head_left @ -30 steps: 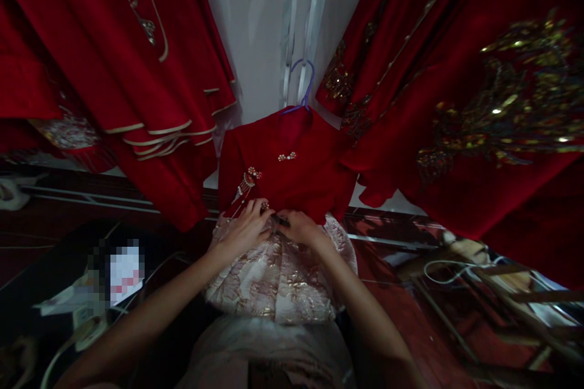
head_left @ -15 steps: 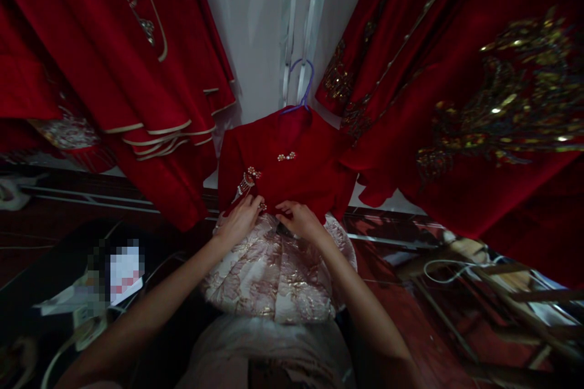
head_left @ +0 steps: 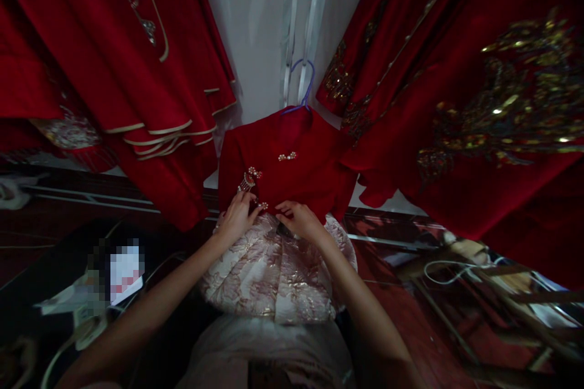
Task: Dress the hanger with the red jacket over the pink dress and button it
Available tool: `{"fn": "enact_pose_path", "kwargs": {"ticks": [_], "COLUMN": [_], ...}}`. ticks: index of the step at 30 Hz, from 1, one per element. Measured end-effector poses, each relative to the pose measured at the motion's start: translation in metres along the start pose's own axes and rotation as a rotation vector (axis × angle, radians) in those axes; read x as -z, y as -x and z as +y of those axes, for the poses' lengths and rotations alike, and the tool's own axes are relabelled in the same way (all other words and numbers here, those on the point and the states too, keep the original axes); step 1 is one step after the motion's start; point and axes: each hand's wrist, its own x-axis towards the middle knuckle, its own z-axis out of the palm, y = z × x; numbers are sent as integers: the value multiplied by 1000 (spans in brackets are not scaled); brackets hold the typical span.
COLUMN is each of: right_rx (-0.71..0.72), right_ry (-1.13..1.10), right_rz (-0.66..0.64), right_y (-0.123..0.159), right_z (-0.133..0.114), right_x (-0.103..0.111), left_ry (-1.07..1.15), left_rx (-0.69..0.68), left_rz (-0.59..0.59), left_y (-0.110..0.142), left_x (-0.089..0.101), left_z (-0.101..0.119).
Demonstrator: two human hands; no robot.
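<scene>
A red jacket (head_left: 314, 170) hangs by a purple hanger (head_left: 306, 88) over a shiny pink-and-white brocade skirt (head_left: 274, 273). My left hand (head_left: 235, 219) rests on the lower left of the jacket, thumb and fingers apart. Its fingers touch the beaded tassel ornament (head_left: 247, 182), and its thumb lies by a small pearl fastener (head_left: 262, 205). Across the front, my right hand (head_left: 298, 220) touches the jacket's lower edge with a gap between thumb and forefinger. Another pearl fastener (head_left: 287, 157) sits higher, below the collar.
Red garments with pale trim (head_left: 159, 91) hang at left, and a red garment with gold sequins (head_left: 502, 97) at right. Metal rails (head_left: 301, 24) run up the middle. A dark table (head_left: 50, 261) holds a blurred-out bright screen. A wooden chair frame (head_left: 456, 322) stands at lower right.
My left hand has shifted slightly left and up, off the pearl fastener and onto the tassel ornament, its fingers spreading. My right hand stays where it was.
</scene>
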Motion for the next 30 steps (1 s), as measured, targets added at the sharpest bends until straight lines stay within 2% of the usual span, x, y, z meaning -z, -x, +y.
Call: {"fn": "enact_pose_path", "kwargs": {"ticks": [7, 13, 16, 25, 30], "right_rx": [10, 20, 20, 21, 57], "right_ry": [-11, -26, -37, -73, -144], "right_rz": [18, 17, 20, 17, 35], "right_y": [0, -1, -1, -1, -3], "right_z": [1, 4, 4, 4, 1], "right_x": [0, -2, -4, -4, -11], "left_ry": [38, 63, 70, 170, 255], "left_rx": [-111, -4, -21, -27, -40], "left_rz": [-107, -81, -79, -39, -92], "left_y": [-5, -1, 1, -4, -5], "left_x": [17, 1, -5, 4, 4], "left_z": [1, -3, -2, 5, 3]}}
